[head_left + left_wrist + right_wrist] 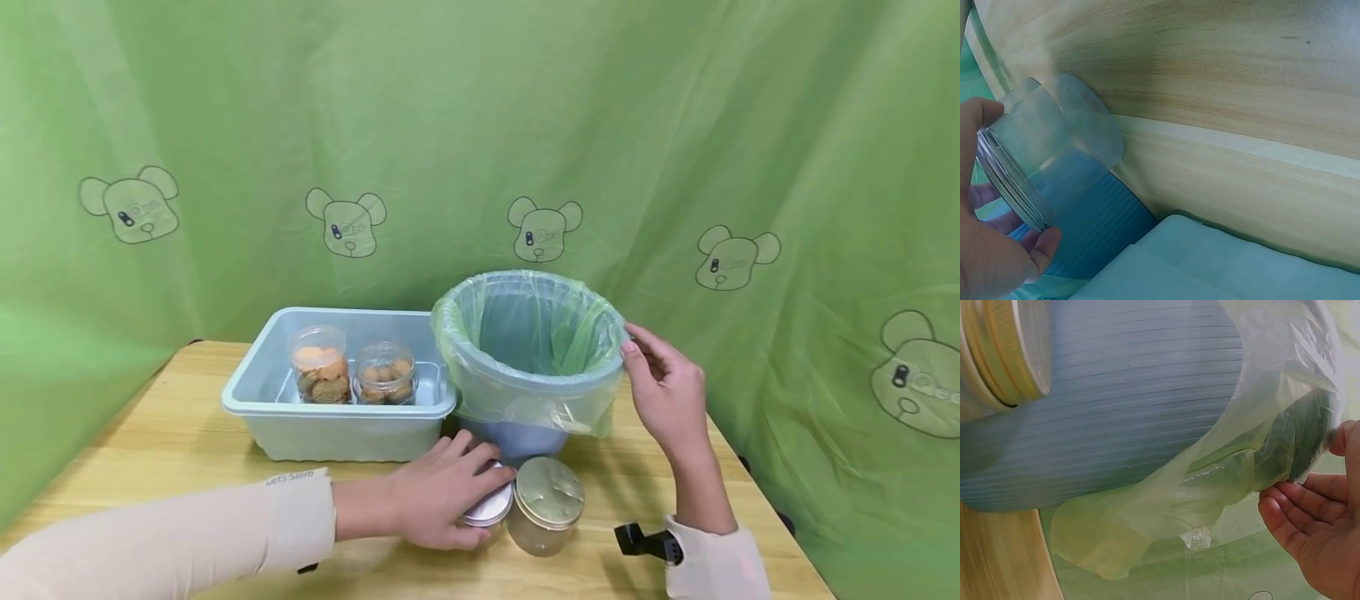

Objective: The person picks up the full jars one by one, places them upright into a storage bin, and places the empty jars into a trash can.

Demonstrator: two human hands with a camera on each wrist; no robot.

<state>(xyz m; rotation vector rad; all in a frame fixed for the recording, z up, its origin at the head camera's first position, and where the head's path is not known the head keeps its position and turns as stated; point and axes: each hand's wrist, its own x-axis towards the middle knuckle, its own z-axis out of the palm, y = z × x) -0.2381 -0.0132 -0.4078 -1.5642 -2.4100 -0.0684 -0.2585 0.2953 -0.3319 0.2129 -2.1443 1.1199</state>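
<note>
The left hand (pixel 438 500) lies on the wooden tabletop (pixel 150 450) just in front of the blue bin (pixel 517 392), its fingers and thumb curled round a clear plastic jar with a silver lid (pixel 489 505). The left wrist view shows the same jar (pixel 1041 156) clamped in that grip by its threaded neck, and it looks empty, the tabletop showing through its wall. Touching it or just beside it, on the side away from the left hand, stands a second jar with a gold lid (pixel 547 504), closed and held by nobody.

The right hand (pixel 663 392) is up at the bin's rim on the side away from the tub, fingers loosely spread and resting on the green bin liner (pixel 525 333) where it folds over the edge; in the right wrist view the fingertips (pixel 1297 503) touch the hanging plastic without clearly pinching it — steadying rather than gripping, by my reading.

Beside the bin, a pale blue tub (pixel 337 417) holds two lidless jars of biscuits (pixel 352 375), upright and side by side.

As to progress — the liner is already fitted, the bin looks empty as far as its inside shows, and both lidded jars are still on the tabletop with lids on. The work seems barely started.
</note>
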